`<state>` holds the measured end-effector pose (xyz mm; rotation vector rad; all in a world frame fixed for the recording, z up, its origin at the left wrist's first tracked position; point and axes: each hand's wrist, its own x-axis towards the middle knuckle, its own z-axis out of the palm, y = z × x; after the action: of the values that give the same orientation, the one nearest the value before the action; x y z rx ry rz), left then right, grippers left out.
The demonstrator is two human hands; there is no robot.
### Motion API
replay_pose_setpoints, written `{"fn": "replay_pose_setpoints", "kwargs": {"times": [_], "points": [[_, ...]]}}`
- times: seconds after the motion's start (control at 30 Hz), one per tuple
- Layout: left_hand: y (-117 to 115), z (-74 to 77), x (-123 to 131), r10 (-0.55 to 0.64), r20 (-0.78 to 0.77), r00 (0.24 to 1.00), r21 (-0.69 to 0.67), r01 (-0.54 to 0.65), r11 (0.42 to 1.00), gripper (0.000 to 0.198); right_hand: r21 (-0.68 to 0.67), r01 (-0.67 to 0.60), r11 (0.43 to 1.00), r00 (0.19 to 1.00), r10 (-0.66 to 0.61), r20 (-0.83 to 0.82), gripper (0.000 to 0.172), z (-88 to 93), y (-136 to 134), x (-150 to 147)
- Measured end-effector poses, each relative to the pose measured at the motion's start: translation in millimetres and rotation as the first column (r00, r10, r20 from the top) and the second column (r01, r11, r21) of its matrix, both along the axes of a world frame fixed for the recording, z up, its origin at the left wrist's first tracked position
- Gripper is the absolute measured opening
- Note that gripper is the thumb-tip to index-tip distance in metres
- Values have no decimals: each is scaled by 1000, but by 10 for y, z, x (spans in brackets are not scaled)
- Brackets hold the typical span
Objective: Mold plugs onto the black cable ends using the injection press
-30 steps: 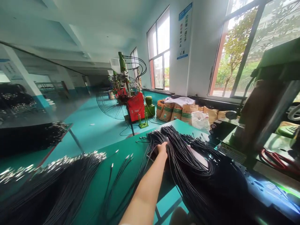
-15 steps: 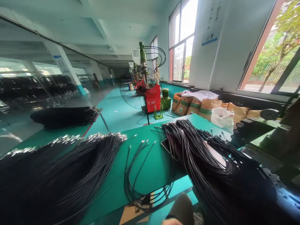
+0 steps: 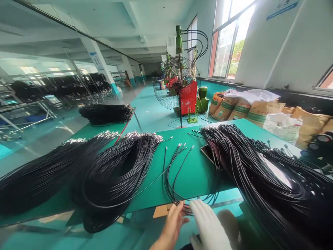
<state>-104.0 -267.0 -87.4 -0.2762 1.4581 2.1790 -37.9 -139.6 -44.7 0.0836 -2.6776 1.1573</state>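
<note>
A few loose black cables (image 3: 169, 173) with silvery tips lie on the green table and loop over its front edge. My bare left hand (image 3: 171, 224) is at that edge, its fingers closed around the loop. Just to the right, my right hand (image 3: 209, 222) wears a white glove; its fingers are stretched out beside the same loop, and its thumb is partly hidden. Left of the loose cables lies a thick bundle of black cables (image 3: 137, 163). Another large bundle (image 3: 239, 156) hangs over the table's front on the right.
A phone-like flat object (image 3: 208, 154) lies partly under the right bundle. A second green table (image 3: 85, 130) holds a stack of black cables (image 3: 106, 114). Beyond stand a black fan (image 3: 166, 86), a red machine (image 3: 188, 99) and brown sacks (image 3: 236, 107) along the wall.
The view has swung left, so the scene appears further right. Both hands have come up to the loose cables at the table edge, and the left has closed on them.
</note>
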Motion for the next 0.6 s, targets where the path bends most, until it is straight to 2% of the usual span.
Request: {"fn": "replay_pose_setpoints", "kwargs": {"times": [0.03,0.07,0.1,0.13,0.17,0.2,0.23,0.3,0.33,0.37,0.4,0.43,0.47,0.5,0.57,0.6], "points": [[-30,39,-11,-43,-86,995,-87,35,996,33,84,-30,996,1000,30,0,53,-2,-126,-208],[-82,93,-27,-119,-179,977,-207,81,975,31,273,-52,961,999,46,27,57,9,-236,-397],[-154,165,-51,-228,-265,937,-359,123,925,28,425,-75,902,996,47,77,61,32,-321,-556],[-242,254,-82,-348,-328,878,-527,135,839,25,539,-95,837,991,27,131,61,62,-377,-681],[-338,358,-120,-459,-371,807,-683,98,724,24,611,-123,782,983,10,185,60,97,-402,-770],[-434,472,-166,-549,-403,732,-804,4,595,23,627,-155,763,972,4,235,56,134,-397,-828],[-518,588,-219,-610,-437,661,-869,-136,476,22,615,-185,767,961,10,276,49,171,-371,-861],[-621,802,-347,-698,-491,521,-860,-421,289,23,563,-228,794,946,43,323,33,245,-279,-883],[-630,890,-423,-745,-480,464,-827,-523,207,26,540,-232,809,943,49,330,26,283,-228,-886],[-611,962,-509,-789,-428,441,-804,-584,110,33,525,-222,822,941,41,335,22,323,-179,-887],[-570,1023,-602,-820,-341,459,-805,-593,2,40,520,-204,829,942,22,335,19,365,-134,-889],[-517,1081,-700,-835,-228,501,-827,-552,-105,44,503,-188,844,941,8,338,18,409,-89,-889],[-462,1144,-800,-831,-111,544,-859,-473,-195,41,460,-178,870,938,8,347,15,454,-43,-885],[-417,1225,-899,-826,-13,564,-887,-387,-251,34,380,-174,908,935,32,352,13,501,7,-874],[-391,1468,-1081,-811,34,585,-901,-334,-278,27,113,-182,977,931,134,340,12,594,130,-824],[-420,1636,-1165,-795,-1,607,-891,-361,-275,31,-57,-189,980,927,197,318,14,637,202,-785]]}}
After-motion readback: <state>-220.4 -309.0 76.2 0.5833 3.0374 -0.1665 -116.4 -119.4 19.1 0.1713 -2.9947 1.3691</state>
